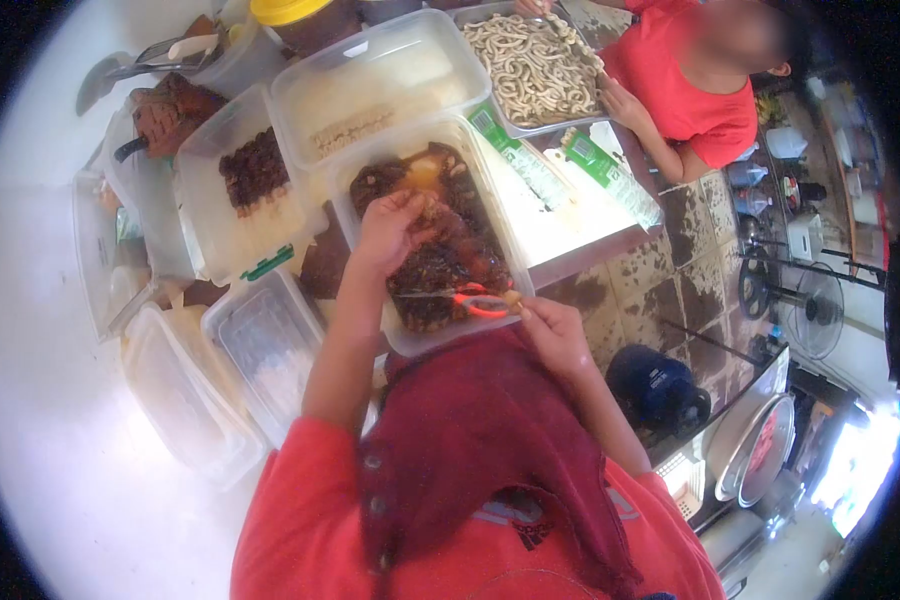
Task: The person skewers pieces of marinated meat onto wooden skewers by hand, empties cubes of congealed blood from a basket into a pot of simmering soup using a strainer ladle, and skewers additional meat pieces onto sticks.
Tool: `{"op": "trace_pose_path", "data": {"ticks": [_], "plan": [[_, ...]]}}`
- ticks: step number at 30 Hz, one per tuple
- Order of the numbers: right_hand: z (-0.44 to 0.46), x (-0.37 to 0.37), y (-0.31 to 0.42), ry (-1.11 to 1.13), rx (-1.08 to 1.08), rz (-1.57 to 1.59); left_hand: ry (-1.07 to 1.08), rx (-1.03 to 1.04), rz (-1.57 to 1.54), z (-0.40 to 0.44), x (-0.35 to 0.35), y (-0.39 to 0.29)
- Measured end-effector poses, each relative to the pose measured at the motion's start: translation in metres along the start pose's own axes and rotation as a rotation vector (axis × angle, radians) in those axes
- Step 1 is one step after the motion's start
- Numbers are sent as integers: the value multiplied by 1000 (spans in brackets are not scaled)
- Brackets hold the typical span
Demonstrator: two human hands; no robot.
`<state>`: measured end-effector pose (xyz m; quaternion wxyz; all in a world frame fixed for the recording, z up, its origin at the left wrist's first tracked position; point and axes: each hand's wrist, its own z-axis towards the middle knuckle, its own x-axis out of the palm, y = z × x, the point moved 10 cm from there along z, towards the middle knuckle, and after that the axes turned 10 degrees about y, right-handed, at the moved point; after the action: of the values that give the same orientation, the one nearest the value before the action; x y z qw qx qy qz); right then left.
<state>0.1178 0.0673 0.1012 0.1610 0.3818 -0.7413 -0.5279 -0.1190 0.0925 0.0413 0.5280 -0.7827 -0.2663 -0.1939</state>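
A translucent plastic tub in front of me holds a dark brown, glossy, sticky mass with amber liquid at its far end. Over the mass, my left hand is closed, its fingertips pinched together; what they grip, if anything, is hidden. At the tub's near right corner, my right hand pinches a small tan lump. Scissors with orange handles lie over the mass, blades pointing left, the handles beside my right fingertips. Whether those fingertips touch the handles is unclear.
Another tub stands beyond mine; a third at left holds dark pieces. Lidded boxes are nearer on the left. A metal tray of pale curled pieces stands at far right, near a person in red. Green-and-white packets lie nearby.
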Motion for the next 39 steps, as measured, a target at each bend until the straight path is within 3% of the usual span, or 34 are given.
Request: {"op": "trace_pose_path", "data": {"ticks": [8, 17, 26, 29, 32, 35, 39], "plan": [[0, -3, 6, -77, -32, -70, -105, -70, 233, -11, -2, -13], [-9, -6, 24, -135, -59, -95, 26, -117, 159, -11, 7, -11], [-5, 5, 11, -51, -40, -70, 138, -197, 328, -10, 12, -14], [-4, 4, 18, -49, -103, 2, 97, -181, 179, -11, 14, -12], [-3, 3, 20, -30, -31, 223, 87, 232, -377, -12, 48, -30], [-7, 3, 28, -25, -6, 392, 78, 217, -644, -8, 69, 3], [-8, 3, 21, -47, -24, 482, 66, 108, -773, -4, 93, 17]]}}
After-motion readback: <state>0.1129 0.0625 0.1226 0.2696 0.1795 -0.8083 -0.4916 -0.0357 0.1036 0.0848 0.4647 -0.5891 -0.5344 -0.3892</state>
